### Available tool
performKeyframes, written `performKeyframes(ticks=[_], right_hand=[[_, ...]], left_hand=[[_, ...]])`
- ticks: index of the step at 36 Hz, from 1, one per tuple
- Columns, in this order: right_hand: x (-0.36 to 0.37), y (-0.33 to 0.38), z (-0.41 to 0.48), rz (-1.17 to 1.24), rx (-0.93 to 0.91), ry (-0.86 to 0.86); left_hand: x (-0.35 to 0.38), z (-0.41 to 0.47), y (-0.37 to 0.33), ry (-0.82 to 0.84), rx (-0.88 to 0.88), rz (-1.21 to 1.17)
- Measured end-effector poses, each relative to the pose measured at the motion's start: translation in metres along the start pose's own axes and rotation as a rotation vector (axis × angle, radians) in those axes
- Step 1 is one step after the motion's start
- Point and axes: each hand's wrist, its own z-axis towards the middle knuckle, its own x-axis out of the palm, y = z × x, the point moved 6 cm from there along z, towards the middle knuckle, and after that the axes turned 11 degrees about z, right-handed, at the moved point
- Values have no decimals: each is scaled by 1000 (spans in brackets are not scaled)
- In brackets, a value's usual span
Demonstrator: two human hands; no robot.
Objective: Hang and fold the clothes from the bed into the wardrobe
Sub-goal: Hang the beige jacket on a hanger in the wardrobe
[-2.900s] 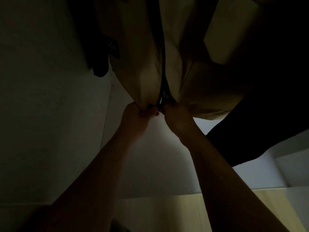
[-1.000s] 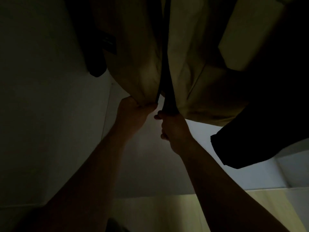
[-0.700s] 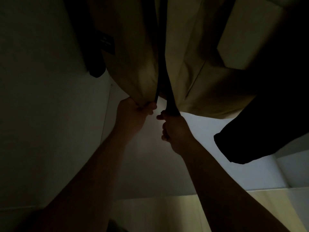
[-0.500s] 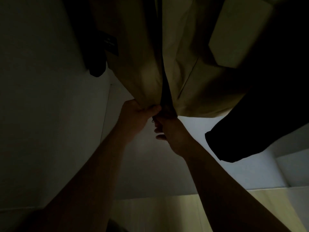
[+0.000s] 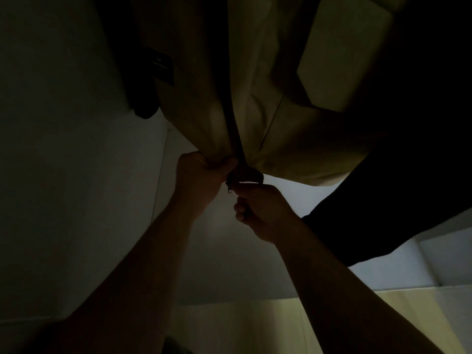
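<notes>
A beige jacket (image 5: 293, 139) hangs inside the dark wardrobe, its dark zipper line running down the middle. My left hand (image 5: 201, 177) grips the bottom hem of the jacket's left front panel. Just to its right, my right hand (image 5: 260, 208) pinches the zipper end (image 5: 231, 183) at the bottom of the right panel. The two panels meet at the hem between my hands. The scene is very dim.
A black garment (image 5: 398, 190) hangs to the right of the jacket, and another dark garment (image 5: 143, 80) hangs to its left. The white wardrobe floor (image 5: 229, 264) lies below, its side wall (image 5: 76, 175) on the left. Pale wood flooring (image 5: 255, 325) shows in front.
The two front panels, apart a second ago, have come together at the hem. My right hand has moved down slightly and now pinches the zipper end.
</notes>
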Motion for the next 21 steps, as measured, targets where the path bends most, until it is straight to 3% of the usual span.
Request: performKeyframes(ticks=[3, 11, 18, 21], right_hand=[[-4, -3, 2, 106, 19, 52], [-11, -1, 8, -16, -52, 32], [-11, 0, 6, 286, -7, 103], [-11, 3, 6, 356, -3, 108]], left_hand=[[3, 1, 3, 28, -26, -19], [3, 0, 4, 54, -41, -154], [4, 5, 9, 35, -159, -140], [6, 3, 7, 39, -108, -93]])
